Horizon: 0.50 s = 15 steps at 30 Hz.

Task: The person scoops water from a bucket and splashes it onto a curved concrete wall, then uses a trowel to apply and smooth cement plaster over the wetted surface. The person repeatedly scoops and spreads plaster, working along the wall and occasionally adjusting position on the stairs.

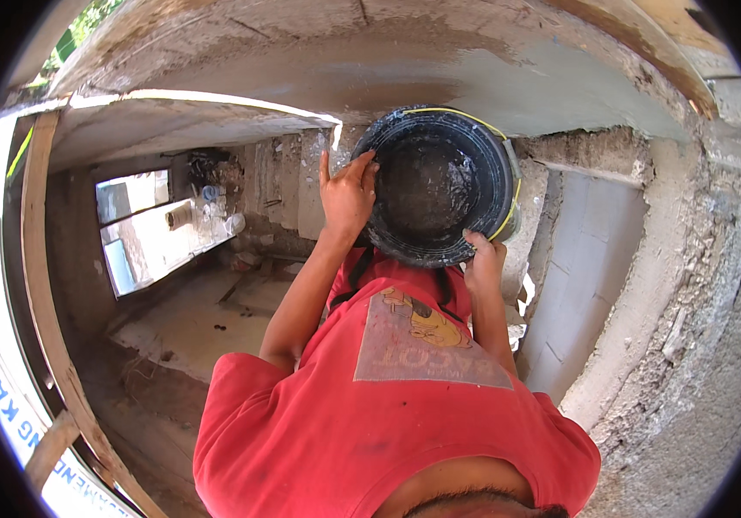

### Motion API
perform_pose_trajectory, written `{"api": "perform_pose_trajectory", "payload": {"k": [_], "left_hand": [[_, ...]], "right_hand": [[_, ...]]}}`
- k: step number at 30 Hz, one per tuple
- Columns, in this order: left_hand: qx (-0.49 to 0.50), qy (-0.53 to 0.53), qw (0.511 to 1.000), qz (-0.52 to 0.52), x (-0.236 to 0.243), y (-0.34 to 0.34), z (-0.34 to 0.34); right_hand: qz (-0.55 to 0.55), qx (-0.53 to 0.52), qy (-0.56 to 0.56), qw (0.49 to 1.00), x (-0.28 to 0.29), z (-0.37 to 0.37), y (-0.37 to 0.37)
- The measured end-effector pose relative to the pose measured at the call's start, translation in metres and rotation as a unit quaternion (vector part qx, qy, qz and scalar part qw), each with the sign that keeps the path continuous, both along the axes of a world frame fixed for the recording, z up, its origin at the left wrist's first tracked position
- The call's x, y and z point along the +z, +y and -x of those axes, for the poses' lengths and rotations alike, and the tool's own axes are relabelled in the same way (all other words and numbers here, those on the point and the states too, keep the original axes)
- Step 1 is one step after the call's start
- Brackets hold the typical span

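Note:
A round black bucket is in front of my body, its mouth facing up at me. Its inside is dark and wet-looking, with pale smears and a shiny patch. My left hand holds the left rim, one finger pointing up apart from the others. On the near right side, my right hand grips the rim with the thumb on top. A thin yellow strip curves along the bucket's far and right edge. Something greyish shows just outside that edge, mostly hidden.
Ahead is a wall with damp, partly smoothed grey plaster. A wooden post stands at the left beside a printed sheet. Rough concrete runs along the right. A window opening and dusty floor lie lower left.

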<state>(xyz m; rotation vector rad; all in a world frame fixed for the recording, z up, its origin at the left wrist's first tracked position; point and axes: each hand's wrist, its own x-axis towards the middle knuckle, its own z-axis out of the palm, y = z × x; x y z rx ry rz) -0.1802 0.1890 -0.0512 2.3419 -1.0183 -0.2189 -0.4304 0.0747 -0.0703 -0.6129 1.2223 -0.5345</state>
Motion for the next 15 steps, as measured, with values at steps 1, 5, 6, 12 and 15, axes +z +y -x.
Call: {"api": "perform_pose_trajectory", "payload": {"k": [1, 5, 6, 12, 15], "left_hand": [[0.025, -0.04, 0.999, 0.005, -0.002, 0.007, 0.003], [0.246, 0.107, 0.956, 0.116, -0.024, 0.024, 0.023], [0.299, 0.254, 0.911, 0.126, -0.03, 0.031, 0.026], [0.278, 0.748, 0.566, 0.206, -0.048, 0.083, 0.03], [0.276, 0.696, 0.631, 0.206, -0.057, 0.094, 0.037]], "right_hand": [[0.006, 0.017, -0.001, 1.0, 0.002, -0.003, -0.003], [-0.007, 0.038, -0.029, 0.999, 0.007, -0.012, -0.008], [-0.005, 0.036, -0.025, 0.999, 0.007, -0.014, -0.008], [0.024, 0.151, 0.079, 0.985, 0.02, -0.029, -0.006], [0.246, 0.241, 0.294, 0.892, 0.032, -0.046, -0.001]]}}
